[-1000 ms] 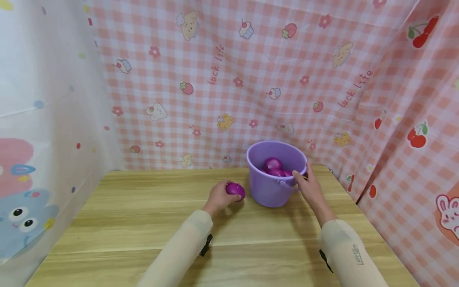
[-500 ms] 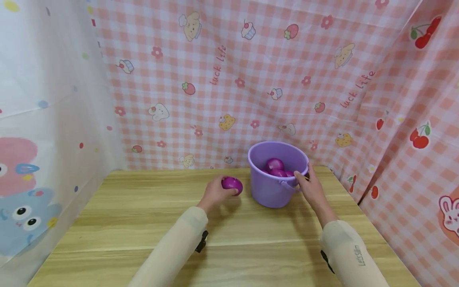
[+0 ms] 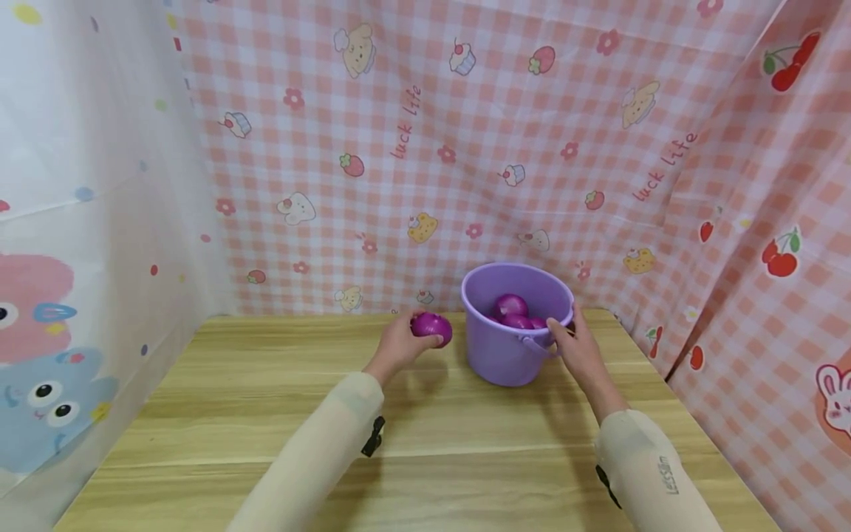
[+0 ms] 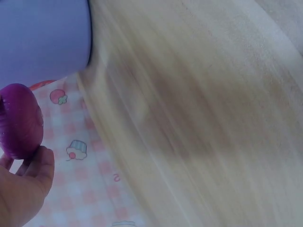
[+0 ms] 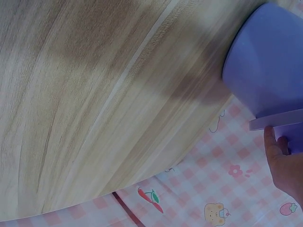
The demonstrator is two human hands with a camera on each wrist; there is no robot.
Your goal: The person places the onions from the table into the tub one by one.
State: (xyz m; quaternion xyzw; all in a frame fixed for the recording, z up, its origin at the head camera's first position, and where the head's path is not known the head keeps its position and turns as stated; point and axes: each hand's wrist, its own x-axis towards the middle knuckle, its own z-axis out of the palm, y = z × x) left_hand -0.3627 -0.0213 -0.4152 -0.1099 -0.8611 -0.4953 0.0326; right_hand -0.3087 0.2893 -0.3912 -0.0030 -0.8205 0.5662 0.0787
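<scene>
A glossy purple onion (image 3: 433,329) is gripped in my left hand (image 3: 397,346), raised above the table just left of the bucket. In the left wrist view the fingers curl under the onion (image 4: 21,122). The light purple bucket (image 3: 500,355) stands upright, with several purple onions (image 3: 511,305) inside. My right hand (image 3: 580,356) holds the bucket's right rim, thumb at the near side by the handle. The right wrist view shows its fingers at the rim of the bucket (image 5: 270,66).
The wooden table (image 3: 266,414) stretches under both arms. A pink checked curtain (image 3: 372,148) hangs behind its back edge and along the right; a white patterned curtain (image 3: 100,222) hangs at the left.
My left hand has lifted the onion from beside the bucket's base, moving up and slightly away to the left. The right hand and bucket stay in place; the head view shifts slightly.
</scene>
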